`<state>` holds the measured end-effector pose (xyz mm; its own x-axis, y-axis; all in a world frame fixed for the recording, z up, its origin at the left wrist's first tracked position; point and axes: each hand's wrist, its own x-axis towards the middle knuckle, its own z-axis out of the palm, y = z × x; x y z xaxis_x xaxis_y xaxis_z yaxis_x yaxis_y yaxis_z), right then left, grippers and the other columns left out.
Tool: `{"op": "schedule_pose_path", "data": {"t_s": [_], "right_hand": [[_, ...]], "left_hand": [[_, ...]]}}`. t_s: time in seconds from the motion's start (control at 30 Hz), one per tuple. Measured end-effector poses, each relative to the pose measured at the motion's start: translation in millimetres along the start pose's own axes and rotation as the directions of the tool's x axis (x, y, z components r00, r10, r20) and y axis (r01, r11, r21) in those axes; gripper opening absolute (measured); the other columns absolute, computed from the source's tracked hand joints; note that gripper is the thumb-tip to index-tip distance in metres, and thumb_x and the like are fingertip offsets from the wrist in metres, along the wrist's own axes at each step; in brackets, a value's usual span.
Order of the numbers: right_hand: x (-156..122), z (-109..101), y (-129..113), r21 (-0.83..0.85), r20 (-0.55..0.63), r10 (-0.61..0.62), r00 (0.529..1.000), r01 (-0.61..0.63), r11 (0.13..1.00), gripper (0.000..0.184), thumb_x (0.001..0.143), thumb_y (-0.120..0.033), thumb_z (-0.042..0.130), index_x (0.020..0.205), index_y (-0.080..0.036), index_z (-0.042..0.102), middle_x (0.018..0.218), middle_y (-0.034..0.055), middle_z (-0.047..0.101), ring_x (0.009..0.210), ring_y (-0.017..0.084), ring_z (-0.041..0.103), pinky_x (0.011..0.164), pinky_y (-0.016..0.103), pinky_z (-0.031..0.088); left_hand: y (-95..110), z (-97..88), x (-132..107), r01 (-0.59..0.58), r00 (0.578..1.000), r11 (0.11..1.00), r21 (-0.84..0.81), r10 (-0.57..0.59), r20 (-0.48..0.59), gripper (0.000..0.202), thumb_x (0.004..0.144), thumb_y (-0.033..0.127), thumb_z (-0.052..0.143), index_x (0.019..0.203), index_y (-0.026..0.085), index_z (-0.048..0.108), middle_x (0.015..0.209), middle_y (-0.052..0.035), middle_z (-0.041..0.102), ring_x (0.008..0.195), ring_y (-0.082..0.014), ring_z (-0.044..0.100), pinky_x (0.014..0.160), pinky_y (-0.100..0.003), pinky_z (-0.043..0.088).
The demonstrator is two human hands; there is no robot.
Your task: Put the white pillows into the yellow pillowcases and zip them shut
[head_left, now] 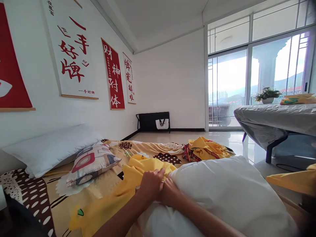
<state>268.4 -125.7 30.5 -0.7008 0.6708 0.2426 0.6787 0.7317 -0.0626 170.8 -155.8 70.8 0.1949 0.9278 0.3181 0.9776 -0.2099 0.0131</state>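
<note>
The bed sheet, patterned in yellow and brown, runs along the wall on the left; its far edge meets the shiny floor, which lies open as far as a black rack at the end wall and the glass doors on the right. A second white pillow leans at the wall, with a patterned cushion just beside it; a heap of yellow and red clothes sits near the bed's far edge, well apart from the hands. To the right stands a table under a grey cover, separated from the bed by a strip of bare floor. Between the cushion and the heap the sheet is open.

The big white pillow fills the near right foreground, bulging up in front of the camera; the yellow cloth lies bunched on the sheet just left of it, touching its edge. The left hand is at that meeting point, fingers curled tight and pinching a fold of the yellow cloth; the right hand rests against the pillow's surface, touching the left hand; its fingers are hidden behind the left hand, so I cannot tell how far they are closed or whether they grip anything.
</note>
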Motion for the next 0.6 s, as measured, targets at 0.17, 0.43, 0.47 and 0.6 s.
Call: {"op": "schedule_pose_path", "data": {"t_s": [0.17, 0.43, 0.47, 0.6], "right_hand": [[-22, 0, 0, -0.107, -0.052, 0.075, 0.996, -0.080, 0.991, 0.020, 0.084, -0.016, 0.048, 0.084, -0.017, 0.068, 0.091, 0.0097, 0.069, 0.085, 0.022, 0.062, 0.071, 0.030, 0.042], [-54, -49, 36, -0.163, -0.397, -0.049, 0.917, -0.018, 0.987, 0.040, 0.078, -0.033, 0.064, 0.115, -0.018, 0.056, 0.122, 0.0140, 0.057, 0.110, 0.029, 0.053, 0.093, 0.043, 0.042], [-49, -51, 45, -0.182, -0.430, -0.045, 0.902, -0.038, 0.983, 0.055, 0.075, -0.036, 0.066, 0.124, -0.017, 0.051, 0.132, 0.0166, 0.051, 0.119, 0.031, 0.048, 0.097, 0.046, 0.038], [-25, -35, 79, -0.137, -0.350, 0.055, 0.935, -0.109, 0.985, 0.080, 0.073, -0.031, 0.058, 0.145, -0.015, 0.028, 0.134, 0.0188, 0.052, 0.124, 0.032, 0.046, 0.101, 0.050, 0.029]], "left_hand": [[1, 2.9, -14, 0.059, 0.998, 0.998, 0.030, -0.059, 0.015, 0.026, 0.081, 0.016, 0.046, 0.106, 0.019, 0.056, 0.094, -0.0101, 0.070, 0.083, -0.0258, 0.067, 0.066, -0.031, 0.046], [8, 6.0, -17, 0.065, 0.995, 0.996, -0.063, -0.069, -0.077, 0.018, 0.083, 0.019, 0.044, 0.096, 0.020, 0.057, 0.087, -0.0061, 0.071, 0.080, -0.0246, 0.068, 0.062, -0.029, 0.042], [13, 6.5, -18, 0.046, 0.994, 0.996, -0.077, -0.054, -0.096, 0.017, 0.083, 0.018, 0.045, 0.095, 0.021, 0.057, 0.087, -0.0053, 0.070, 0.080, -0.0238, 0.067, 0.061, -0.029, 0.041], [28, 13.2, -22, -0.053, 0.987, 0.995, -0.085, 0.039, -0.156, 0.016, 0.082, 0.016, 0.045, 0.092, 0.021, 0.057, 0.083, -0.0033, 0.068, 0.077, -0.0210, 0.065, 0.060, -0.029, 0.038]]}}
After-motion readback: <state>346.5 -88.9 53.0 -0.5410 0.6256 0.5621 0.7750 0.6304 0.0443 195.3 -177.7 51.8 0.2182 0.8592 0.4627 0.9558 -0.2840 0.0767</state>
